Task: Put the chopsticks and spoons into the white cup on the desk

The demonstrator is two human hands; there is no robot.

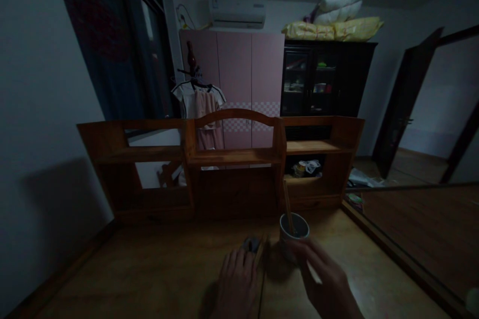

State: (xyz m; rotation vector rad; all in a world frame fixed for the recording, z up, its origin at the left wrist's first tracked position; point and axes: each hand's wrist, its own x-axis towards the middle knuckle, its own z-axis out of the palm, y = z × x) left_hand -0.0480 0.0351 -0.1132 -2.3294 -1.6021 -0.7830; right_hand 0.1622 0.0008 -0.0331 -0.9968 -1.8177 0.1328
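My left hand (237, 276) rests low over the tabletop with its fingers bent and close together. Just past its fingertips shows a small grey object (251, 244) with a dark notch, its kind unclear in the dim light. Thin pale wooden sticks (261, 249) lie along the thumb side of that hand. To the right stands a cup (282, 232) with a pale rim, and a pair of chopsticks (288, 204) leans up out of it. My right hand (325, 276) has its thumb and fingers closed at the cup's near side; the fingertips are blurred.
A wooden shelf unit (234, 157) runs along the back of the wooden table (157, 259). A raised ledge (396, 254) borders the right side. Beyond are a clothes stand (192, 60), a pink wardrobe (234, 67), a black cabinet (348, 79) and an open door (404, 104).
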